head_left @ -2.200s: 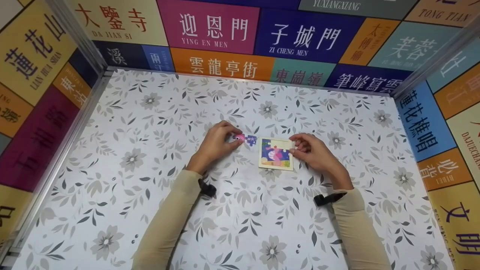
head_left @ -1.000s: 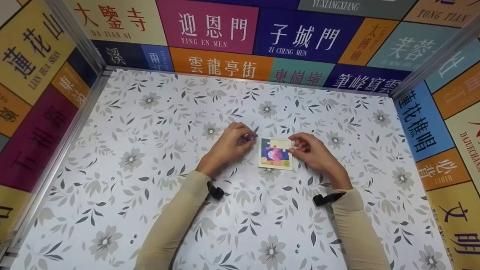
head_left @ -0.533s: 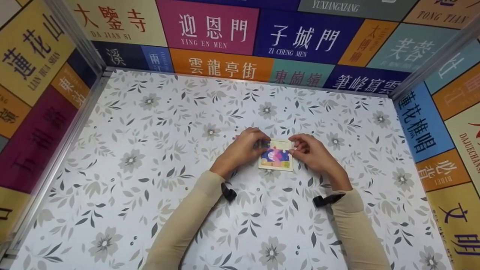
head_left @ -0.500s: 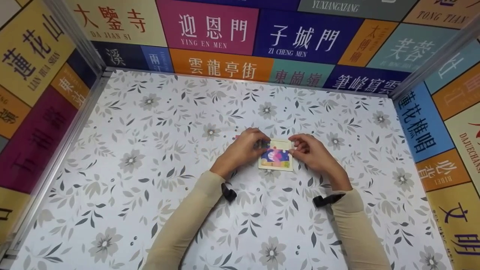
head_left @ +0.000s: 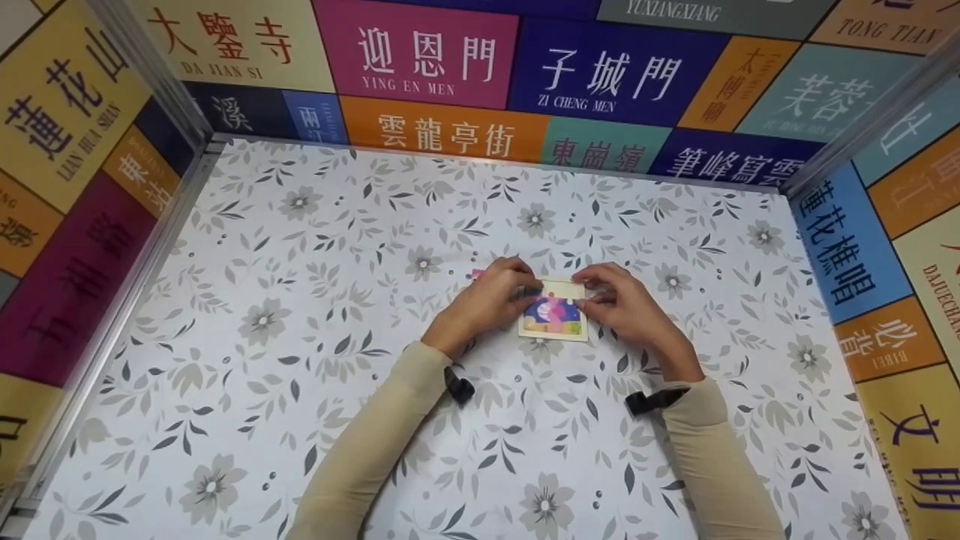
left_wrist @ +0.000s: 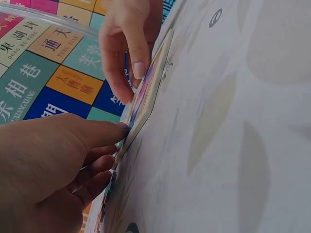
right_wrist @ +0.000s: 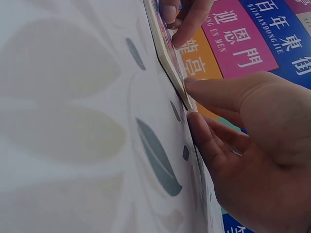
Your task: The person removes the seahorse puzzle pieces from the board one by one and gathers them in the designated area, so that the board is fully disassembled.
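A small framed jigsaw puzzle [head_left: 553,327], pink and blue with a pale wooden border, lies flat on the table. My left hand [head_left: 486,306] pinches at its upper-left corner, thumb on top and the other fingers curled along the edge. What sits under those fingertips is hidden. From the opposite side my right hand [head_left: 628,309] holds the frame's upper-right edge; in the right wrist view its thumb [right_wrist: 209,91] lies on the border and a finger is against the side. A loose pink puzzle piece [head_left: 477,274] peeks out behind my left hand.
A white cloth [head_left: 420,457] with grey flowers and leaves covers the table. Colourful panels [head_left: 431,56] with large characters stand along the back and both sides. In the left wrist view, thin loose pieces [left_wrist: 108,196] lie on the cloth below the fingers.
My left hand has moved right, from the loose pink and blue pieces to the puzzle's upper-left corner. My right hand stays at the right edge, its fingers shifted slightly.
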A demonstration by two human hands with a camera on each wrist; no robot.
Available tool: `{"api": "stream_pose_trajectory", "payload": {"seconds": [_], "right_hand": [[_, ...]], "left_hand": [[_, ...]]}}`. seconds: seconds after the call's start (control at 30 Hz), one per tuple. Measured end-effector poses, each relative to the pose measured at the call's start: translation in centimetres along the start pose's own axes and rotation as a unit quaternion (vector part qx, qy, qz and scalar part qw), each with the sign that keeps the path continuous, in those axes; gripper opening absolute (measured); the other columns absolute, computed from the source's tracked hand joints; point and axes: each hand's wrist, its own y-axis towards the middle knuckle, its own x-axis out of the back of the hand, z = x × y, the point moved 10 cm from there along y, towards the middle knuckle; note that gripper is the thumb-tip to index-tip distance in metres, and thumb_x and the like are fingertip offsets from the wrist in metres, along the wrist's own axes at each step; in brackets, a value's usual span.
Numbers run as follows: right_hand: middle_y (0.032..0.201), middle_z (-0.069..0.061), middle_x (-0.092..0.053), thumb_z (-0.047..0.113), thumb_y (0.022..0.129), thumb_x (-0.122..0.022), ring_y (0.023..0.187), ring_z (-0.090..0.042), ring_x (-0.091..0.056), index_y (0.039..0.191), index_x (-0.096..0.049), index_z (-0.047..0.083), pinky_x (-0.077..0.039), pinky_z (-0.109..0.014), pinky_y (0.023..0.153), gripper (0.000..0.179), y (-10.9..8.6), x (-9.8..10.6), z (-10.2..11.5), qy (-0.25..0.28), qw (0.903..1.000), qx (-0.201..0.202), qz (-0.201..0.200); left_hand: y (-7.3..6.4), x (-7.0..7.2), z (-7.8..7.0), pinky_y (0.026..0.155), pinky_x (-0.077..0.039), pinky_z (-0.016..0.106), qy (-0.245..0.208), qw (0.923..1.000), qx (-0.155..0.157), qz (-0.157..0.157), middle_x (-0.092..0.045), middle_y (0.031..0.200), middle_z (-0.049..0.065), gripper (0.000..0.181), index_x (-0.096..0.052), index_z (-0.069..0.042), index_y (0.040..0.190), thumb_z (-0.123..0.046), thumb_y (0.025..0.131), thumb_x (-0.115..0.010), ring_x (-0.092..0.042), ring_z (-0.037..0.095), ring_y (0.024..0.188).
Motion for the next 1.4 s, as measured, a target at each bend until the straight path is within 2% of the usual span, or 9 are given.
{"api": "stream_pose_trajectory", "payload": {"seconds": [0.13,0.33,0.5,0.7,0.93,1.1,1.27,1.4], "right_hand": [[0.135,-0.017,-0.064,0.006,0.098,-0.08,0.116,-0.033,-0.067,0.134,-0.07,0.004,-0.056,-0.016,0.092,0.038,0.0,0.0,0.1,0.01,0.9999,0.005,0.005],[0.136,-0.016,-0.064,0.009,0.098,-0.08,0.116,-0.032,-0.068,0.135,-0.071,0.006,-0.055,-0.016,0.095,0.037,-0.1,0.0,-0.2,0.023,0.9997,-0.005,0.006],[0.138,-0.015,-0.063,0.01,0.099,-0.079,0.119,-0.032,-0.067,0.135,-0.071,0.007,-0.054,-0.016,0.097,0.037,-0.1,0.0,-0.4,0.034,0.9993,-0.013,0.009],[0.141,-0.015,-0.061,0.01,0.099,-0.079,0.12,-0.033,-0.067,0.136,-0.07,0.007,-0.054,-0.018,0.098,0.038,-0.1,-0.1,-0.6,0.042,0.9988,-0.024,0.01],[0.142,-0.016,-0.06,0.009,0.1,-0.078,0.123,-0.034,-0.065,0.138,-0.069,0.006,-0.054,-0.02,0.101,0.039,-0.1,-0.2,-0.9,0.038,0.9987,-0.032,0.012],[0.142,-0.013,-0.06,0.012,0.1,-0.078,0.126,-0.03,-0.064,0.136,-0.07,0.009,-0.054,-0.022,0.105,0.037,-0.1,-0.3,-1.0,0.041,0.9985,-0.031,0.018],[0.142,-0.011,-0.06,0.014,0.1,-0.079,0.127,-0.03,-0.063,0.136,-0.071,0.01,-0.054,-0.024,0.106,0.036,-0.1,-0.3,-1.1,0.043,0.9983,-0.034,0.019],[0.143,-0.011,-0.059,0.013,0.1,-0.079,0.126,-0.03,-0.063,0.135,-0.071,0.01,-0.054,-0.023,0.105,0.036,-0.1,-0.3,-1.0,0.041,0.9986,-0.03,0.017]], "left_hand": [[-0.1,-0.1,-0.2,0.115,-0.049,0.042,0.008,0.9999,-0.005,0.005,-0.07,0.13,0.011,0.022,-0.082,-0.012,0.124,-0.019,0.106,-0.071,-0.061,0.029,0.128],[-0.1,-0.4,-0.4,0.118,-0.047,0.041,0.012,0.9998,-0.005,0.016,-0.068,0.135,0.01,0.023,-0.082,-0.012,0.125,-0.019,0.107,-0.069,-0.059,0.028,0.132],[0.1,-0.3,-0.3,0.117,-0.047,0.04,0.022,0.9997,-0.003,0.004,-0.068,0.135,0.009,0.021,-0.082,-0.011,0.122,-0.019,0.106,-0.071,-0.059,0.027,0.129],[0.1,0.0,-0.3,0.114,-0.047,0.046,0.031,0.9995,0.004,-0.01,-0.068,0.138,0.007,0.018,-0.082,-0.013,0.118,-0.021,0.104,-0.074,-0.058,0.029,0.129],[0.1,-0.3,-0.3,0.117,-0.045,0.047,0.05,0.9987,0.012,0.001,-0.066,0.143,0.006,0.021,-0.078,-0.012,0.122,-0.023,0.106,-0.07,-0.055,0.029,0.134],[0.2,-0.6,-0.3,0.121,-0.041,0.047,0.041,0.9988,0.019,0.015,-0.064,0.148,0.007,0.022,-0.074,-0.009,0.125,-0.021,0.108,-0.067,-0.051,0.029,0.139],[0.1,-0.5,-0.4,0.12,-0.04,0.048,0.034,0.9992,0.021,0.008,-0.063,0.148,0.007,0.02,-0.073,-0.009,0.124,-0.019,0.107,-0.069,-0.05,0.029,0.139],[0.0,-0.4,-0.5,0.12,-0.04,0.048,0.035,0.9992,0.019,0.005,-0.067,0.141,0.005,0.016,-0.075,-0.013,0.12,-0.015,0.105,-0.07,-0.051,0.027,0.136]]}}
